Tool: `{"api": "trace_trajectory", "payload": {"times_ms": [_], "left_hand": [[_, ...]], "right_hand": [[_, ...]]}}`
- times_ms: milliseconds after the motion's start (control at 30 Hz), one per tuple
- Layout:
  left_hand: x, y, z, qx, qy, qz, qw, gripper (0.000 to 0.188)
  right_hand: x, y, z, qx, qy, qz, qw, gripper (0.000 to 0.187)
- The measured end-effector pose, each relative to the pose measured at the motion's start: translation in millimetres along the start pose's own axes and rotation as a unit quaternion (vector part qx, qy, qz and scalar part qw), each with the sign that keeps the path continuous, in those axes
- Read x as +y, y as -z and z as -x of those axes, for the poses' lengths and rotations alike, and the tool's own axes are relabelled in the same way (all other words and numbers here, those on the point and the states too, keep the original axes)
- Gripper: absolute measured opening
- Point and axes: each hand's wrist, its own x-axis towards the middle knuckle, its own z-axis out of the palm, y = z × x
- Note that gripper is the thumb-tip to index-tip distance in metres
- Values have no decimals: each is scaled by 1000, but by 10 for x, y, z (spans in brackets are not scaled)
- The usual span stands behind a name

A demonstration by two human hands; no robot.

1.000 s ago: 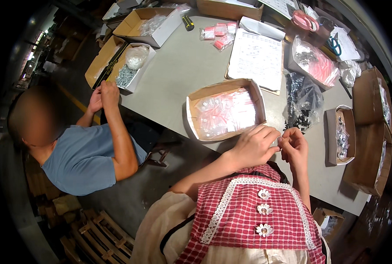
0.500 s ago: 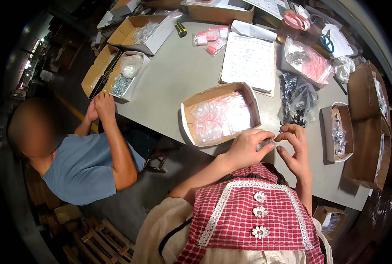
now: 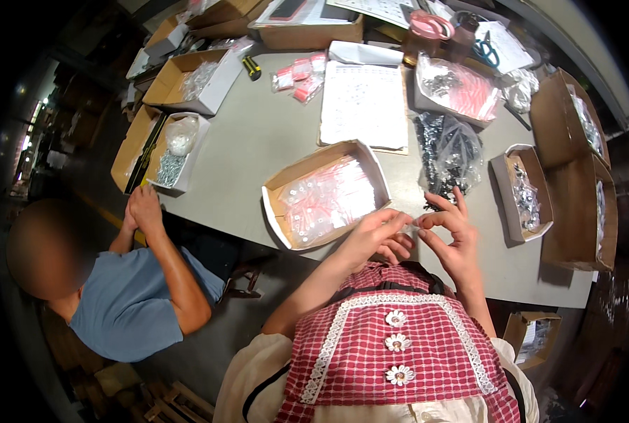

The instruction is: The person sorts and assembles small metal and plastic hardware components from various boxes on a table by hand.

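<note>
In front of my apron, over the table's near edge, my left hand [image 3: 379, 236] and my right hand [image 3: 453, 229] meet at their fingertips. Both pinch a small clear plastic piece [image 3: 411, 225], largely covered by the fingers; I cannot make out whether it is a little bag. The other fingers of my right hand are raised and spread. Just left of them stands an open cardboard box [image 3: 271, 211] with small clear bags showing white round parts and pink edges. Beyond my right hand lies a clear bag of small black parts [image 3: 450, 151], some of them loose.
At the left, a co-worker in a blue shirt [image 3: 127, 296] sits with hands together by a box of screws [image 3: 171, 169]. Paper sheets [image 3: 362, 106], pink-edged bags [image 3: 300, 76] and a yellow-black cutter [image 3: 252, 68] lie farther back. A narrow parts box [image 3: 503, 169] and larger cartons [image 3: 575, 211] stand right.
The view has shifted, so the table things appear farther left. My left fingers have loosened from around the clear piece, and my right fingertips have closed in on it.
</note>
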Motion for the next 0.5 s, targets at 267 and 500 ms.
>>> {"api": "trace_trajectory", "payload": {"times_ms": [267,500], "left_hand": [[-161,61,-145,136,-190,-122,965,22],[1,-157,-104,151,-397,-558,713,26]], "right_hand": [[32,4,38,14,12,75,997,15],[48,-14,170,-53,117,77,989,22]]}}
